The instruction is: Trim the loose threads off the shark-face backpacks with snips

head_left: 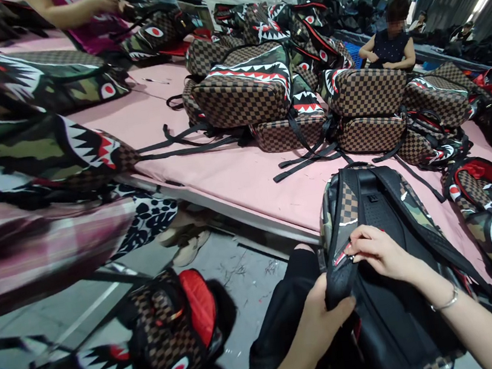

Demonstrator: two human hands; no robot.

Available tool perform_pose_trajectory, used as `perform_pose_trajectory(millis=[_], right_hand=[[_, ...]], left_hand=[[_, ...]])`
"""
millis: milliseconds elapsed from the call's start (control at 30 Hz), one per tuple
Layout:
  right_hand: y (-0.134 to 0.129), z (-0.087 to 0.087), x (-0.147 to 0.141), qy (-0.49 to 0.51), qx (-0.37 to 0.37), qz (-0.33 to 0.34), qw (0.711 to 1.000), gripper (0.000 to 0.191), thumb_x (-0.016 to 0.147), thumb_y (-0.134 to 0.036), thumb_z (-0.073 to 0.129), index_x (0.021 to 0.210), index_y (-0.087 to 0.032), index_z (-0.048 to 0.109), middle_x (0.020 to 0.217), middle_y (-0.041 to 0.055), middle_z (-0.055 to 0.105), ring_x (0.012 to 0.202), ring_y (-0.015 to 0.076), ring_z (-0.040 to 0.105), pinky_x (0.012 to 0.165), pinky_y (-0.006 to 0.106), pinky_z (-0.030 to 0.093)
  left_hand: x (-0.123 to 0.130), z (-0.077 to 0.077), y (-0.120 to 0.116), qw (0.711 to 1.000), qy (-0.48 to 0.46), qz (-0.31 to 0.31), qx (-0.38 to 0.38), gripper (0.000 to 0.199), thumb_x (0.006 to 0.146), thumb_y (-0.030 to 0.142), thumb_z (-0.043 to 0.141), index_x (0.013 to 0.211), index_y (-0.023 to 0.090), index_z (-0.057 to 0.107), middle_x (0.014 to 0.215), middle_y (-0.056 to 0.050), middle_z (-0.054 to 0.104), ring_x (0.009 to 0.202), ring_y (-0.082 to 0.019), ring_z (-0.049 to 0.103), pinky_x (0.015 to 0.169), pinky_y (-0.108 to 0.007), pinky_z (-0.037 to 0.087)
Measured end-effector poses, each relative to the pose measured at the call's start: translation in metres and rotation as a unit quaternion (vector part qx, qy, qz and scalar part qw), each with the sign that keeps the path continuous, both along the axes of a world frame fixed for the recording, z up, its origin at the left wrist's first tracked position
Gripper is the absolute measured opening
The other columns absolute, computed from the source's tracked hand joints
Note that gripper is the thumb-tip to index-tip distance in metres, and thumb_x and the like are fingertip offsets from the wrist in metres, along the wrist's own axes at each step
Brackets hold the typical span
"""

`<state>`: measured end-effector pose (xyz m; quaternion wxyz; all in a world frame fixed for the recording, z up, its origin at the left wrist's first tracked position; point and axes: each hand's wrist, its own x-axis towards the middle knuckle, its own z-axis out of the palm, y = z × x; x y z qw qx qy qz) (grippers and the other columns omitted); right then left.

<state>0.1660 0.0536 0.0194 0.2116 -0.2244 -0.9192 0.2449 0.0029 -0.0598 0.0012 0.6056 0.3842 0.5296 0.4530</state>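
A black-backed backpack (396,310) leans against the table edge in front of me, its back panel and straps facing up. My left hand (322,320) is wrapped round the padded shoulder strap (339,278) on its left side. My right hand (381,251), with a bracelet on the wrist, pinches a small silver and red piece (342,254) against that strap. Whether this piece is a tool or part of the strap I cannot tell. Brown check and camouflage panels show along the bag's sides.
Several shark-mouth check backpacks are piled on the pink table (236,180), their black straps (307,160) trailing over it. An open backpack with red lining (201,307) sits at lower left. Beside me a person's plaid clothing (44,243) shows; co-workers (391,42) are across the table.
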Motion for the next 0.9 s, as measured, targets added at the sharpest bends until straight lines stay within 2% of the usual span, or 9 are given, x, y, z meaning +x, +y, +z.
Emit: perform_pose_trajectory(millis=[133, 200, 267, 433, 667, 767, 833, 900], right_hand=[[-0.025, -0.008, 0.008, 0.08, 0.0, -0.13, 0.988, 0.018, 0.087, -0.019, 0.047, 0.101, -0.021, 0.059, 0.091, 0.0073, 0.053, 0.086, 0.018, 0.055, 0.075, 0.031, 0.049], [-0.041, -0.012, 0.013, 0.09, 0.007, -0.198, 0.976, 0.021, 0.086, -0.018, 0.047, 0.104, -0.021, 0.057, 0.092, 0.0082, 0.053, 0.088, 0.0196, 0.056, 0.076, 0.033, 0.049], [-0.057, -0.016, 0.018, 0.082, 0.02, -0.238, 0.968, 0.023, 0.085, -0.018, 0.047, 0.106, -0.022, 0.056, 0.093, 0.009, 0.053, 0.089, 0.0205, 0.056, 0.076, 0.034, 0.05], [-0.082, -0.021, 0.02, 0.051, 0.041, -0.263, 0.962, 0.026, 0.085, -0.017, 0.046, 0.109, -0.022, 0.055, 0.096, 0.01, 0.053, 0.088, 0.02, 0.058, 0.072, 0.031, 0.052], [-0.088, -0.023, 0.012, 0.011, 0.088, -0.306, 0.948, 0.026, 0.088, -0.02, 0.042, 0.108, -0.019, 0.057, 0.098, 0.0101, 0.055, 0.084, 0.0175, 0.061, 0.069, 0.027, 0.053], [-0.098, -0.033, 0.016, 0.002, 0.12, -0.319, 0.94, 0.028, 0.088, -0.023, 0.041, 0.11, -0.021, 0.059, 0.101, 0.01, 0.057, 0.083, 0.0181, 0.062, 0.067, 0.027, 0.052], [-0.101, -0.044, 0.021, 0.016, 0.131, -0.324, 0.937, 0.028, 0.086, -0.03, 0.044, 0.108, -0.023, 0.062, 0.101, 0.0096, 0.058, 0.08, 0.0198, 0.062, 0.063, 0.028, 0.052], [-0.099, -0.054, 0.023, 0.052, 0.081, -0.34, 0.936, 0.028, 0.085, -0.037, 0.046, 0.102, -0.025, 0.065, 0.101, 0.01, 0.058, 0.083, 0.0232, 0.061, 0.064, 0.032, 0.052]], left_hand=[[0.001, -0.002, -0.002, 1.0, 0.002, 0.003, 0.02, 0.034, 0.071, 0.032, 0.063, 0.102, 0.017, 0.06, 0.09, -0.003, 0.064, 0.084, -0.021, 0.055, 0.077, -0.03, 0.043], [0.003, -0.002, -0.003, 1.0, -0.004, 0.006, 0.021, 0.032, 0.073, 0.034, 0.06, 0.101, 0.017, 0.06, 0.09, -0.003, 0.063, 0.084, -0.021, 0.055, 0.076, -0.03, 0.043], [0.006, -0.002, -0.004, 1.0, -0.011, 0.008, 0.021, 0.031, 0.075, 0.035, 0.058, 0.101, 0.017, 0.06, 0.091, -0.004, 0.063, 0.085, -0.021, 0.055, 0.077, -0.03, 0.043], [0.011, -0.003, -0.005, 0.999, -0.02, 0.0, 0.028, 0.03, 0.076, 0.036, 0.057, 0.1, 0.017, 0.059, 0.095, -0.005, 0.064, 0.091, -0.023, 0.055, 0.081, -0.031, 0.043], [0.015, 0.0, -0.005, 0.999, -0.022, 0.016, 0.024, 0.031, 0.074, 0.031, 0.058, 0.1, 0.016, 0.058, 0.093, -0.005, 0.063, 0.088, -0.022, 0.055, 0.084, -0.033, 0.043], [0.021, 0.001, -0.013, 0.998, -0.044, 0.043, 0.015, 0.03, 0.07, 0.027, 0.059, 0.098, 0.015, 0.058, 0.09, -0.005, 0.062, 0.083, -0.02, 0.054, 0.079, -0.031, 0.044], [0.025, -0.003, -0.019, 0.997, -0.068, 0.046, 0.013, 0.031, 0.067, 0.026, 0.061, 0.096, 0.014, 0.058, 0.085, -0.004, 0.061, 0.079, -0.019, 0.054, 0.073, -0.029, 0.044], [0.026, -0.014, -0.024, 0.997, -0.073, 0.039, -0.003, 0.036, 0.066, 0.028, 0.061, 0.1, 0.015, 0.058, 0.082, -0.003, 0.061, 0.076, -0.018, 0.055, 0.07, -0.029, 0.045]])
